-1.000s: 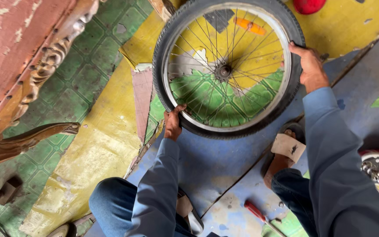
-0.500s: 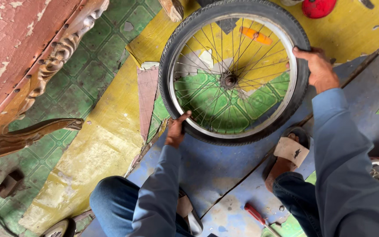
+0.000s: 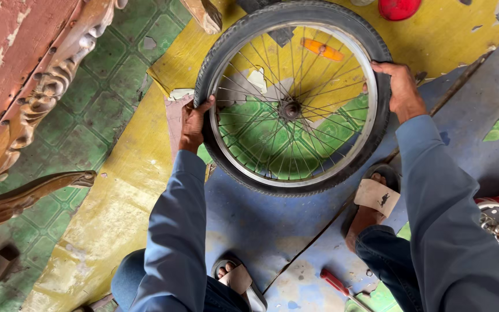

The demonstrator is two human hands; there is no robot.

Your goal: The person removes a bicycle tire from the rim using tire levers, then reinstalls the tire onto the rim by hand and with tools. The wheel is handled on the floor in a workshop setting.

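Black-tyred bicycle wheel (image 3: 293, 98) upright on painted floor (image 3: 249, 219), between sandalled feet. Left hand (image 3: 193, 124) grip closed on tyre's left edge; right hand (image 3: 401, 89) grip closed on right edge. Red-handled screwdriver (image 3: 342, 287) near right foot.

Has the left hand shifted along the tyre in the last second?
Yes. The left hand has climbed the tyre, away from the knee, toward the carved wooden furniture.

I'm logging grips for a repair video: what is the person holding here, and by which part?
A bicycle wheel, gripped by its black tire on opposite sides: the left hand on the left edge, the right hand on the right edge.
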